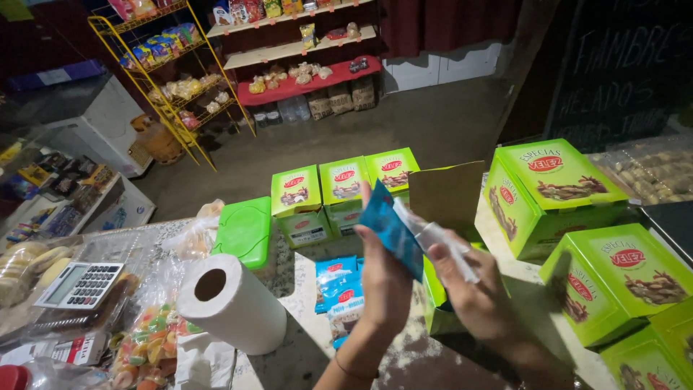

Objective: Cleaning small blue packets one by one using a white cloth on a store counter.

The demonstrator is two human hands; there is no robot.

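Both hands are closed on goods, left hand [382, 282] on blue sachets [390, 230], right hand [473, 292] on white ones [437, 235], over the open green box [437, 307]; more sachets [339, 292] remain on the counter [303, 289].

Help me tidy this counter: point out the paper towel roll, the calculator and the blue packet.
paper towel roll [238, 307], head view, its white side.
calculator [81, 285], head view, its keypad.
blue packet [390, 227], head view, its blue face.

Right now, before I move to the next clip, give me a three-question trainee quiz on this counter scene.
1. True or false: the left hand holds a blue packet.
2. What lies left of the paper towel roll: A a calculator, B a kettle, C a shoe?
3. What colour are the boxes around the right hand?

Key: 1 true; 2 A; 3 green.
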